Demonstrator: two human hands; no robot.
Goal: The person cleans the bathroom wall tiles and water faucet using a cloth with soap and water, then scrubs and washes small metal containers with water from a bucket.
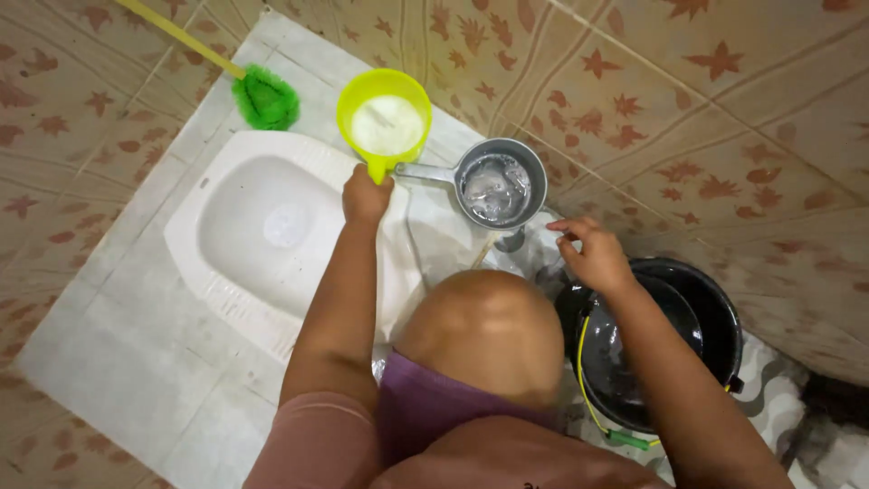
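My left hand (366, 195) grips the handle of a yellow-green dipper (385, 110) that holds white foamy liquid, over the rim of a white squat toilet pan (262, 226). My right hand (590, 251) hovers with fingers apart above the rim of a black bucket (701, 312), holding nothing. A grey metal dipper (500, 186) with water in it stands between the two hands, its handle pointing toward my left hand. My bent knee (484, 330) fills the lower middle of the view.
A green toilet brush (264, 97) with a yellow handle lies on the floor beyond the pan. Tiled walls with a brown leaf pattern close in at the left and right. The black bucket has a yellow wire handle.
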